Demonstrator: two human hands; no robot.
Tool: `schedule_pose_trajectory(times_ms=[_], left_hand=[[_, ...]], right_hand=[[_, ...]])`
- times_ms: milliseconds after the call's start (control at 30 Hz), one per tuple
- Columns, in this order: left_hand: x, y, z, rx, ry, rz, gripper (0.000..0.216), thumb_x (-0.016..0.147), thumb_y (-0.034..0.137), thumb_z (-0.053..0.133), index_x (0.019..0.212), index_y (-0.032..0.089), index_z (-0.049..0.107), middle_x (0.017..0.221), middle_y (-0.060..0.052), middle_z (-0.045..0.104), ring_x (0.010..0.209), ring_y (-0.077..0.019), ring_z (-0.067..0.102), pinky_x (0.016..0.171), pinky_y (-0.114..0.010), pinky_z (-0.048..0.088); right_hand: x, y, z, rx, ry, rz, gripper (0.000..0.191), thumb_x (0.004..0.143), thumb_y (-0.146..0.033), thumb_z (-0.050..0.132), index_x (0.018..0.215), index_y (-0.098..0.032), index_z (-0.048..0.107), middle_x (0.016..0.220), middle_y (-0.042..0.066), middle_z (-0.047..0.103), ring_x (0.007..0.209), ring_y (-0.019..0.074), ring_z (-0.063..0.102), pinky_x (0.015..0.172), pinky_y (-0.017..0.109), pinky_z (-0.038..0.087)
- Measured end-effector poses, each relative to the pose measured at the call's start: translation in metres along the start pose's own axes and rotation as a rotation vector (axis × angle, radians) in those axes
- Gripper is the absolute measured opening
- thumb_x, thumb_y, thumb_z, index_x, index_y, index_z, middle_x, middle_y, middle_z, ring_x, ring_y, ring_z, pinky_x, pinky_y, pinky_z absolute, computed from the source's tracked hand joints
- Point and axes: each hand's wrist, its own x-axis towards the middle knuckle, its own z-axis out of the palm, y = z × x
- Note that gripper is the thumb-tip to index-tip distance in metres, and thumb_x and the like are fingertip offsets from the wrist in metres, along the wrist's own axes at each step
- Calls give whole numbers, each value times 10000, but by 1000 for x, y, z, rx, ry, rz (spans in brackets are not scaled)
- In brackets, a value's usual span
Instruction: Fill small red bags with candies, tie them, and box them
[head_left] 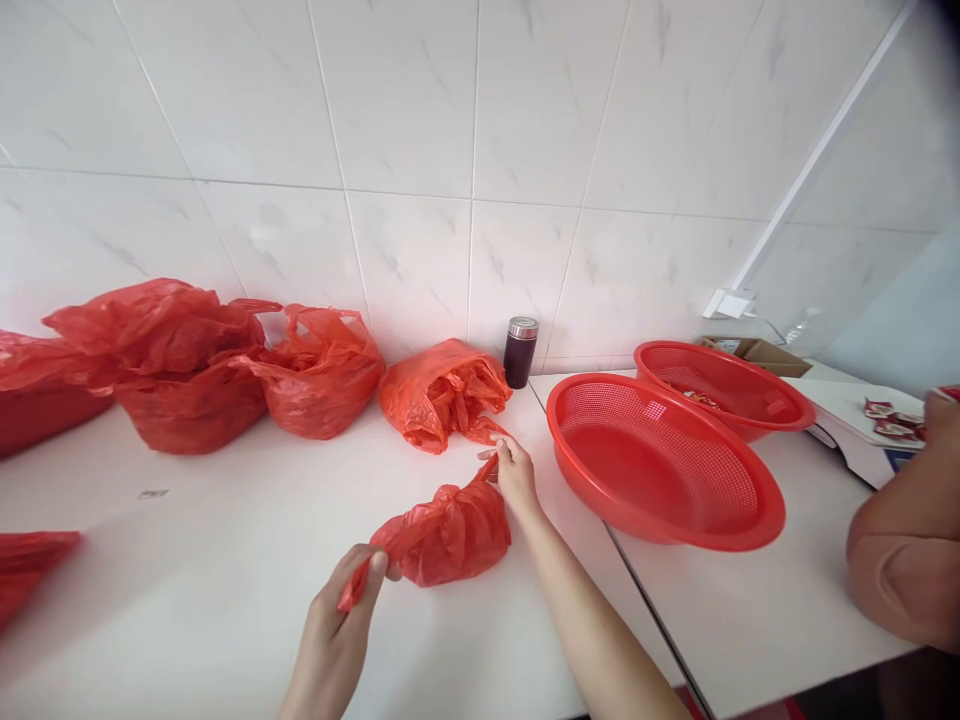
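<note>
A filled red plastic bag (457, 540) rests on the white table, its top gathered in a knot at the middle. My left hand (349, 595) pinches one twisted end of the bag at its near left side. At the far right side, my right hand (514, 472) grips the other end, drawn out away from the knot. Both ends look pulled apart from each other. Just beyond my right hand lies another red plastic bag (442, 390), crumpled and bulging. What the bags contain is hidden.
More filled red bags (322, 375) line the tiled wall on the left. A dark flask (520, 352) stands behind. On the right are two red plastic baskets (645, 480), a white scale (847, 405) with small packets, a cardboard box (757, 355) and another person's arm (907, 540).
</note>
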Motion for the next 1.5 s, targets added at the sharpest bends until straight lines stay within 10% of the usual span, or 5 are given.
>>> schedule_pose_trajectory(times_ms=[300, 533, 767, 1033, 1500], left_hand=[[52, -12, 29, 365, 30, 70, 564, 715, 594, 617, 1087, 181, 524, 1182, -166, 589, 1174, -405, 482, 968, -584, 353], [72, 2, 37, 130, -280, 67, 752, 748, 424, 660, 1411, 253, 351, 1024, -27, 697, 916, -216, 665, 837, -329, 496], [60, -2, 31, 167, -391, 36, 435, 855, 509, 474, 638, 174, 645, 570, 2, 548, 563, -175, 520, 540, -283, 392], [49, 23, 19, 45, -445, 192, 578, 758, 331, 641, 1326, 284, 542, 1279, -86, 561, 1100, -254, 567, 887, -353, 491], [43, 46, 16, -127, -382, -9, 323, 890, 446, 500, 1102, 245, 639, 1147, -65, 664, 1076, -249, 608, 946, -380, 459]], right_hand=[[-46, -2, -10, -62, -194, -81, 829, 798, -394, 674, 1507, -301, 255, 898, -1, 643, 841, 171, 624, 878, 344, 495], [-54, -11, -7, 190, -333, -111, 758, 833, -251, 610, 1505, -306, 263, 1054, 30, 673, 847, 147, 636, 877, 338, 500], [-49, -12, -14, 325, -140, -108, 688, 824, -227, 598, 1470, -233, 361, 948, 43, 716, 920, 164, 650, 932, 354, 474], [-67, -58, 0, 194, -278, -172, 581, 861, -263, 532, 1430, -243, 414, 1046, 60, 686, 829, 167, 677, 790, 342, 551], [-84, -59, 15, -38, -250, -232, 696, 934, -409, 493, 1515, -274, 134, 908, 24, 613, 765, 163, 605, 765, 313, 491]])
